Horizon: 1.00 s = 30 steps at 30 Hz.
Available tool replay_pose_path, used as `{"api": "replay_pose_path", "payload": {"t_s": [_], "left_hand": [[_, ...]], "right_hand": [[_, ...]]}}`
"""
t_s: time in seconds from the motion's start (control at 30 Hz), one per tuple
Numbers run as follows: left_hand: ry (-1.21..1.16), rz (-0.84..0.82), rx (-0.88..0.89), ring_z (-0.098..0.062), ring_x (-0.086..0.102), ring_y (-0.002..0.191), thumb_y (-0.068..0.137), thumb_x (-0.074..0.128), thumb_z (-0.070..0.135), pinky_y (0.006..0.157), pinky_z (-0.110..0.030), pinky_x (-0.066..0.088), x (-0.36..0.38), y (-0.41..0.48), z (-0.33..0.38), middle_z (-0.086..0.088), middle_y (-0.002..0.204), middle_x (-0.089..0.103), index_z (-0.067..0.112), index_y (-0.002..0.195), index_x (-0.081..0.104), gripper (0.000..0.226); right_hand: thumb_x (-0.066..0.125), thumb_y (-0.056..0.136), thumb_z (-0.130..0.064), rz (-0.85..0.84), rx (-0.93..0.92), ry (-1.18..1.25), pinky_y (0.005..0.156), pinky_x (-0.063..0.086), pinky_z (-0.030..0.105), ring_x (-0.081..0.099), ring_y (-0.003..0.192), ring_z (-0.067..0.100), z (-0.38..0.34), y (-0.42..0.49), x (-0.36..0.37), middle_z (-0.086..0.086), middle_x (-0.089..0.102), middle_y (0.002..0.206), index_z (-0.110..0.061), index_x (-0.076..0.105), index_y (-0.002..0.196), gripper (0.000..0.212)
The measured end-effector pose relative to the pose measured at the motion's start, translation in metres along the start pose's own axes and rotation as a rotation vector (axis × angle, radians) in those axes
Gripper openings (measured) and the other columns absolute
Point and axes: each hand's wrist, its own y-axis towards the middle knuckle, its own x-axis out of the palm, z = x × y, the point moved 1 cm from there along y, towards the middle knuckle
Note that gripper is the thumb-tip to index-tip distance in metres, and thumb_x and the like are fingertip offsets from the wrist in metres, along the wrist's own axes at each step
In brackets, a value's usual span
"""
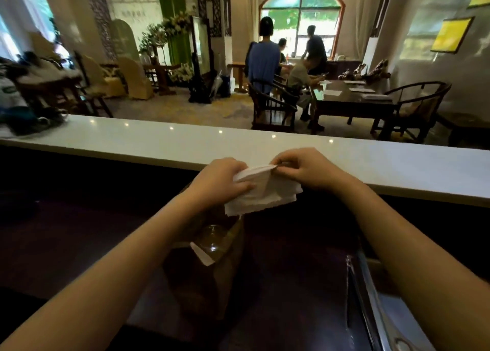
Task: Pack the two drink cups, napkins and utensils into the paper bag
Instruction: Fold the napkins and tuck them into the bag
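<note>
Pinching a stack of white napkins [261, 191] between them, both hands are held up in front of the white counter ledge [159, 146]. The left hand [220, 178] is closed over the stack's left end, thumb lying across the front of the paper and fingers wrapped behind. The right hand [305, 169] nips the stack's upper right corner between thumb and fingertips, its other fingers curled in. The napkins hang downward from these two holds, their lower edge loose and a little uneven.

No brand, label or writing can be read on the napkins or anywhere near the hands; the framed yellow panels on the far wall are too blurred to make out.

Directly below the napkins, on the dark lower work surface [291, 271], stands the brown paper bag [212, 284] with its mouth open upward. Inside it a drink cup [212, 242] shows its clear domed lid, and a white strip of paper juts from the bag's left rim. The second cup and the utensils cannot be made out in the dim bag. A shiny metal edge sits at the lower right.
</note>
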Motion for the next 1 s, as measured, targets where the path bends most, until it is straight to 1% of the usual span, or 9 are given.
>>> {"api": "replay_pose_path", "payload": {"t_s": [0.07, 0.23, 0.43, 0.57, 0.67, 0.73, 0.87, 0.93, 1.0], "left_hand": [[-0.017, -0.010, -0.062, -0.011, 0.049, 0.063, 0.082, 0.060, 0.035, 0.054, -0.022, 0.035, -0.021, -0.008, -0.016, 0.002, 0.070, 0.057, 0.015, 0.078, 0.061, 0.020], [-0.144, 0.123, -0.016, -0.013, 0.055, 0.095, 0.078, 0.067, 0.028, 0.084, -0.031, 0.046, -0.046, -0.020, -0.051, 0.002, 0.105, 0.061, 0.016, 0.109, 0.059, 0.035], [-0.251, 0.190, -0.087, -0.009, 0.053, 0.070, 0.081, 0.063, 0.024, 0.058, -0.022, 0.038, -0.041, -0.008, -0.090, 0.008, 0.073, 0.057, 0.016, 0.084, 0.060, 0.009], [-0.211, 0.242, -0.145, -0.014, 0.053, 0.073, 0.080, 0.062, 0.024, 0.056, -0.023, 0.036, -0.022, -0.002, -0.104, 0.003, 0.076, 0.058, 0.013, 0.084, 0.059, 0.012], [-0.265, 0.089, -0.135, -0.009, 0.056, 0.069, 0.081, 0.059, 0.038, 0.056, -0.020, 0.039, -0.006, -0.007, -0.104, 0.006, 0.073, 0.060, 0.016, 0.083, 0.061, 0.022], [-0.293, 0.050, -0.115, -0.003, 0.058, 0.073, 0.084, 0.051, 0.045, 0.061, -0.017, 0.042, 0.001, -0.019, -0.106, 0.009, 0.079, 0.064, 0.020, 0.096, 0.064, 0.031], [-0.155, 0.320, -0.122, -0.014, 0.062, 0.088, 0.091, 0.044, 0.030, 0.073, -0.029, 0.048, 0.009, -0.050, -0.125, 0.002, 0.097, 0.069, 0.024, 0.105, 0.060, 0.022], [-0.038, 0.139, -0.144, -0.018, 0.050, 0.118, 0.087, 0.049, 0.026, 0.091, -0.029, 0.042, 0.021, -0.059, -0.132, -0.001, 0.125, 0.059, 0.022, 0.123, 0.049, 0.036], [0.046, -0.083, -0.178, -0.016, 0.019, 0.140, 0.084, 0.052, 0.023, 0.110, -0.032, 0.027, 0.035, -0.067, -0.138, -0.001, 0.150, 0.030, 0.020, 0.138, 0.029, 0.059]], "right_hand": [[0.058, 0.088, -0.017, 0.031, -0.048, 0.015, 0.073, 0.039, 0.007, 0.055, 0.088, 0.006, -0.018, 0.018, 0.004, -0.008, 0.060, 0.093, -0.013, 0.069, 0.102, 0.019], [0.054, 0.090, -0.017, -0.042, -0.091, 0.105, 0.078, 0.046, 0.023, 0.057, 0.089, 0.012, -0.050, 0.051, 0.025, -0.003, 0.062, 0.094, -0.010, 0.067, 0.101, 0.018], [0.055, 0.089, -0.020, -0.051, -0.031, 0.091, 0.073, 0.042, 0.014, 0.057, 0.090, 0.013, -0.057, 0.081, 0.042, -0.004, 0.062, 0.095, -0.016, 0.065, 0.103, 0.018], [0.057, 0.086, -0.017, -0.177, -0.008, -0.071, 0.077, 0.046, 0.024, 0.059, 0.092, 0.018, -0.055, 0.092, 0.054, 0.005, 0.067, 0.100, -0.015, 0.066, 0.106, 0.022], [0.056, 0.085, -0.014, -0.166, -0.017, -0.198, 0.081, 0.049, 0.036, 0.061, 0.088, 0.023, -0.056, 0.097, 0.068, 0.009, 0.070, 0.094, -0.011, 0.069, 0.098, 0.019], [0.056, 0.085, -0.017, -0.199, -0.012, -0.220, 0.082, 0.050, 0.036, 0.061, 0.089, 0.022, -0.056, 0.097, 0.078, 0.006, 0.070, 0.094, -0.013, 0.069, 0.095, 0.016], [0.056, 0.087, -0.020, -0.398, -0.084, -0.288, 0.081, 0.048, 0.034, 0.059, 0.089, 0.017, -0.053, 0.094, 0.107, 0.000, 0.066, 0.096, -0.019, 0.066, 0.095, 0.013], [0.055, 0.087, -0.019, -0.501, -0.129, -0.344, 0.073, 0.045, 0.033, 0.055, 0.085, 0.016, -0.054, 0.096, 0.130, -0.003, 0.060, 0.089, -0.020, 0.065, 0.095, 0.013], [0.053, 0.087, -0.015, -0.628, -0.141, -0.395, 0.073, 0.043, 0.032, 0.057, 0.090, 0.021, -0.055, 0.100, 0.158, 0.004, 0.063, 0.097, -0.016, 0.063, 0.103, 0.019]]}}
